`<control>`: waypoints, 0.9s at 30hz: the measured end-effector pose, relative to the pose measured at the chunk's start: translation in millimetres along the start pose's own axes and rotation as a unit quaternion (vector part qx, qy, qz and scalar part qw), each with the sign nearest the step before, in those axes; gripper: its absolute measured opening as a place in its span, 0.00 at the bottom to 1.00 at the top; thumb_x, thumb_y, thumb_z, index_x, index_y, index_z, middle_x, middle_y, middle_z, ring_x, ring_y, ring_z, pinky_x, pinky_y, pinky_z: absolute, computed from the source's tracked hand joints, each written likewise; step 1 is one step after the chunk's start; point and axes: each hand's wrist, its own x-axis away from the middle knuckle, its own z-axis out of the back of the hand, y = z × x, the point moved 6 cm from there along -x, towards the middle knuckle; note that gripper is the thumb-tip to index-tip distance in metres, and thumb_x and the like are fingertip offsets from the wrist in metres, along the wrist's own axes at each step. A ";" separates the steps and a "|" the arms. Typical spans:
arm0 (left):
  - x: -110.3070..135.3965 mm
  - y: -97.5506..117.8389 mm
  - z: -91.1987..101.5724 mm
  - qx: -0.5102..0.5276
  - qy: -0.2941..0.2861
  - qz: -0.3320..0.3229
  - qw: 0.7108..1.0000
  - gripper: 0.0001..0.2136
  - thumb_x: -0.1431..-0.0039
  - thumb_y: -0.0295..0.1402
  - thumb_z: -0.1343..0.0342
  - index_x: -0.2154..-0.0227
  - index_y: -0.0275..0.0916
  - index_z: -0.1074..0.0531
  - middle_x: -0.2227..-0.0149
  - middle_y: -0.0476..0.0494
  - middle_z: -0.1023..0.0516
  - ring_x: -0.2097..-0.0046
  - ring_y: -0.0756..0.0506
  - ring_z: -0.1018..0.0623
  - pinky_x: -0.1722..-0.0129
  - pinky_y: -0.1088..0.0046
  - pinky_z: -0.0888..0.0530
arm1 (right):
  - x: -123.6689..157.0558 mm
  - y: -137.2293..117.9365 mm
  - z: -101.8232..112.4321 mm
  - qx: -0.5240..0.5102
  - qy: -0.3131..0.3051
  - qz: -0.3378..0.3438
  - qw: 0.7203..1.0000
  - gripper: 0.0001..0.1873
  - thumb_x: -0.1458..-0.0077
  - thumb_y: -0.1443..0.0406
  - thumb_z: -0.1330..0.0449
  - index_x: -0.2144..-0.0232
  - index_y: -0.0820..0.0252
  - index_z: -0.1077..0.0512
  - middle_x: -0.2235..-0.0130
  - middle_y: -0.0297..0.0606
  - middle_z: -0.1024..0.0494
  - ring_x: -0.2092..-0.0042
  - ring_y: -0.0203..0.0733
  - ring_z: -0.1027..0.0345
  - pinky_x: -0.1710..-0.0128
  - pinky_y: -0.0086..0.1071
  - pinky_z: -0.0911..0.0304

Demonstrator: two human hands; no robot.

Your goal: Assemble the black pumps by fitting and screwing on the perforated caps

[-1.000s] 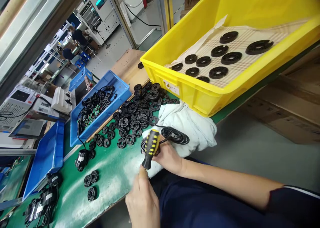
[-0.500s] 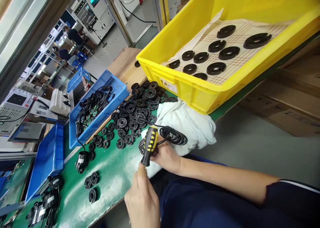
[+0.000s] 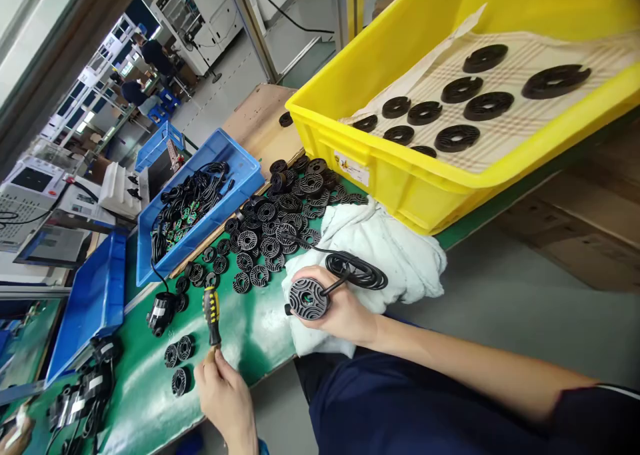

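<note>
In my left hand (image 3: 225, 392) is a screwdriver (image 3: 211, 314) with a black handle marked with yellow stars. I pinch it near the shaft end, handle pointing up and away over the green table. My right hand (image 3: 345, 308) is wrapped around a round black corded housing (image 3: 309, 299), its slotted face turned up. The black cable (image 3: 356, 270) from it lies coiled on a pale towel (image 3: 383, 242) under that hand. Beyond is a pile of black slotted discs (image 3: 270, 232). Three similar black parts (image 3: 180, 382) stand near my left hand.
A yellow bin (image 3: 420, 205) with discs on checked paper stands at the right. A blue tray (image 3: 245, 168) holds black cables. More black corded units (image 3: 83, 395) lie at the left, near another person's hand (image 3: 17, 428). Two people sit in the background.
My left hand has moved left with the screwdriver, away from the housing. The housing's slotted face, earlier covered by the handle, now shows in my right hand.
</note>
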 end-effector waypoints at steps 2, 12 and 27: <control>11.0 -21.7 -10.5 -0.016 -0.011 0.017 1.000 0.09 0.31 0.32 0.48 0.64 0.38 0.24 0.68 0.43 0.26 0.68 0.43 0.24 0.73 0.71 0.33 | 0.5 1.3 0.0 -0.010 -0.005 -0.010 1.000 0.24 0.54 0.69 0.32 0.54 0.54 0.31 0.56 0.40 0.22 0.54 0.50 0.25 0.52 0.44 0.28; -32.2 74.1 15.8 0.275 -0.074 -0.088 0.955 0.28 0.33 0.42 0.44 0.33 0.40 0.39 0.41 0.31 0.32 0.40 0.34 0.29 0.42 0.51 0.29 | 0.0 -0.2 -1.7 0.025 -0.032 -0.002 0.999 0.29 0.53 0.68 0.31 0.48 0.53 0.32 0.48 0.43 0.22 0.45 0.53 0.27 0.42 0.48 0.31; -54.3 167.6 -14.9 0.486 -0.252 -0.213 0.809 0.21 0.34 0.45 0.41 0.45 0.41 0.36 0.52 0.37 0.27 0.49 0.39 0.25 0.49 0.57 0.25 | -6.9 -3.0 7.3 -0.017 -0.178 -0.078 0.981 0.43 0.47 0.64 0.33 0.33 0.55 0.45 0.34 0.50 0.33 0.33 0.54 0.38 0.32 0.51 0.41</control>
